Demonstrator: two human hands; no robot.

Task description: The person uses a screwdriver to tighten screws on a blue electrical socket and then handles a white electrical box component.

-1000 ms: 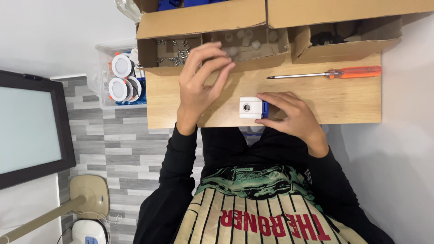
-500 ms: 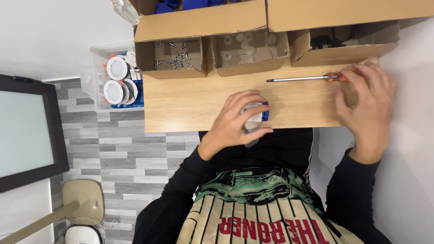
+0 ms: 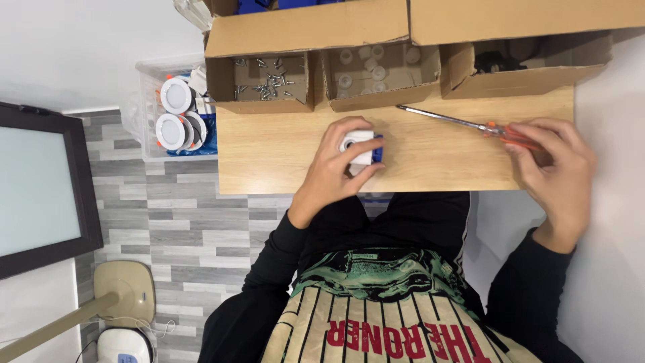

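Near desk front edge, left hand (image 3: pixel 334 171) holds white part (image 3: pixel 357 144); right hand (image 3: pixel 554 168) on screwdriver (image 3: pixel 470 124)

The right hand (image 3: pixel 554 165) hides most of the screwdriver's orange handle (image 3: pixel 514 134); left fingers (image 3: pixel 349 131) cover part of the white fitting (image 3: pixel 359 149).

Light wooden counter (image 3: pixel 282 158), narrow, bare grain showing across most of it. Along its far edge sit three open cardboard boxes side by side: the left box (image 3: pixel 259 86) holds loose screws, the middle box (image 3: pixel 381 74) holds small pale round parts, possibly caps, and the right box (image 3: pixel 524 67) holds something dark, too shadowed to tell. A screwdriver (image 3: pixel 470 124) with an orange handle lies flat near the boxes. A small white-and-blue device (image 3: pixel 361 148) rests near the front edge.
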